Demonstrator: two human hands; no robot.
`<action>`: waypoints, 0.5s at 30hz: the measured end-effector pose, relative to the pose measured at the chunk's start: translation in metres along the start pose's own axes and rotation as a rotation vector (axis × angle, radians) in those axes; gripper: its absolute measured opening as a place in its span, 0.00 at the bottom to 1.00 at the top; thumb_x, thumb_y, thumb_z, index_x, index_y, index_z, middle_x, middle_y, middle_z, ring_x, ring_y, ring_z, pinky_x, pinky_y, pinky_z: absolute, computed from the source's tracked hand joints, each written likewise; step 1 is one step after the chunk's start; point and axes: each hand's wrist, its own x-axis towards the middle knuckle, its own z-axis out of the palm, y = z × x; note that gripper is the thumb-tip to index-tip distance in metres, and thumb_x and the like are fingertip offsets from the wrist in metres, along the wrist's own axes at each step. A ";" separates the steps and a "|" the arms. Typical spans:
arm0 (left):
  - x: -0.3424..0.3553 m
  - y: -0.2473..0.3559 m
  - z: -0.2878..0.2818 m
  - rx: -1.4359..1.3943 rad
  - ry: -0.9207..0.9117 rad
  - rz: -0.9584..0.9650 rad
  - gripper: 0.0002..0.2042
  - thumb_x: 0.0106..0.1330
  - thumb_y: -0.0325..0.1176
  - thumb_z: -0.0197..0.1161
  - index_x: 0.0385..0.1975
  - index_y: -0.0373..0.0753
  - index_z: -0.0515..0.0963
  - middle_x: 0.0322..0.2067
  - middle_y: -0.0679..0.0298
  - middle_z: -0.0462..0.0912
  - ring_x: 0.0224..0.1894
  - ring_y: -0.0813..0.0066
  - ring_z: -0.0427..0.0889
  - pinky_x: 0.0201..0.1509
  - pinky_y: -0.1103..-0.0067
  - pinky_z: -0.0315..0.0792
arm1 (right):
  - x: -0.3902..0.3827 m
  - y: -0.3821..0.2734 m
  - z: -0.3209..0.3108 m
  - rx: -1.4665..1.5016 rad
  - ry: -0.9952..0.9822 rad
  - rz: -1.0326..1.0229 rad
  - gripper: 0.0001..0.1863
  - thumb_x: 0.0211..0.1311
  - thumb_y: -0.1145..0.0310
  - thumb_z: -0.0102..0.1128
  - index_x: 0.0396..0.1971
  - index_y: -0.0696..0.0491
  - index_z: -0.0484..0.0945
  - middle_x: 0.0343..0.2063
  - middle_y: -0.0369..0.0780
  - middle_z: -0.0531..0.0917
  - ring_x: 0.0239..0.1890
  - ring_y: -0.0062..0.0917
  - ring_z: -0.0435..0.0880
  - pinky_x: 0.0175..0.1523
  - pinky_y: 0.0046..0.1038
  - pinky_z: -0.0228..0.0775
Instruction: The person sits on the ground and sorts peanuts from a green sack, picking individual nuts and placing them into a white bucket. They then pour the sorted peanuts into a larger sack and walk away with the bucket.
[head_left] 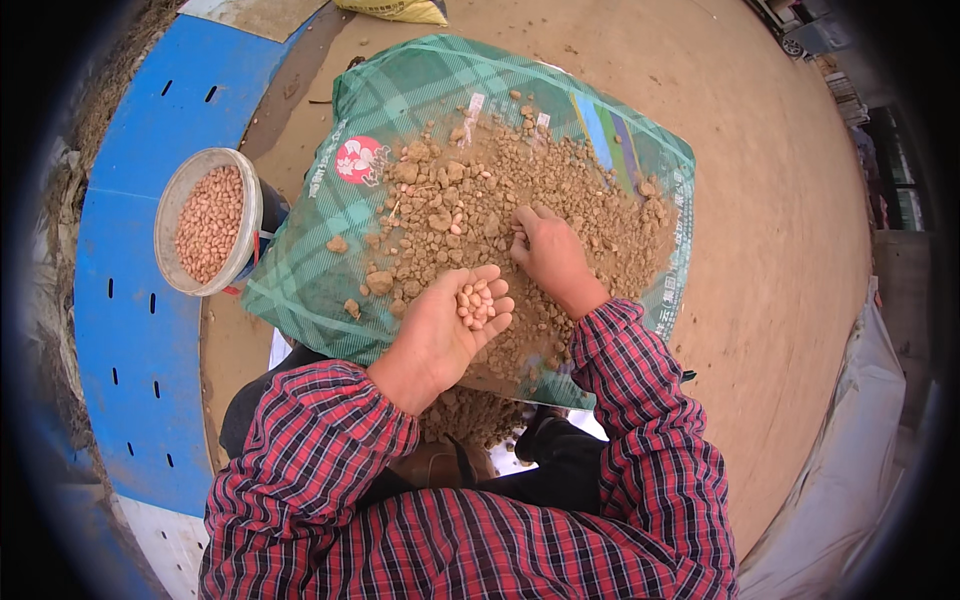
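My left hand (pixel 432 332) is cupped palm up around a small heap of shelled peanuts (pixel 476 304) with pinkish skins. To its right, my right hand (pixel 556 258) reaches palm down into crumbly brown soil and clods (pixel 610 225). Its fingers are bent together at the soil; whatever they pinch is hidden. The soil lies spread over a green plaid woven sack (pixel 322 240) with a red round print. A few pinkish peanuts show among the clods near the right hand's fingertips.
Left of the sack stands a bucket (pixel 247 215) with a pale rim, holding many peanuts (pixel 208 228). Beyond it runs a slotted blue panel (pixel 135 245). A yellow sack (pixel 405 10) lies at the far edge. More soil (pixel 470 415) sits below the sack, near my feet.
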 end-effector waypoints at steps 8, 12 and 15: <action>-0.004 -0.001 0.000 0.036 0.039 -0.017 0.14 0.72 0.38 0.48 0.46 0.36 0.75 0.37 0.63 0.79 0.37 0.73 0.79 0.45 0.75 0.76 | -0.003 -0.005 -0.016 -0.087 -0.062 0.076 0.09 0.52 0.73 0.57 0.35 0.54 0.73 0.29 0.44 0.78 0.33 0.37 0.80 0.38 0.37 0.73; -0.002 -0.002 -0.003 0.023 0.071 -0.030 0.14 0.72 0.38 0.48 0.46 0.36 0.75 0.36 0.63 0.79 0.36 0.72 0.79 0.44 0.75 0.76 | -0.003 -0.019 -0.058 0.500 -0.269 0.120 0.09 0.54 0.72 0.62 0.34 0.56 0.75 0.24 0.40 0.77 0.28 0.23 0.77 0.36 0.26 0.71; -0.001 -0.002 -0.004 -0.052 0.037 -0.020 0.13 0.72 0.37 0.48 0.45 0.35 0.74 0.38 0.61 0.79 0.38 0.69 0.80 0.44 0.74 0.77 | -0.011 -0.035 -0.083 0.708 -0.393 0.036 0.10 0.55 0.72 0.64 0.37 0.57 0.76 0.24 0.38 0.77 0.28 0.20 0.75 0.36 0.22 0.69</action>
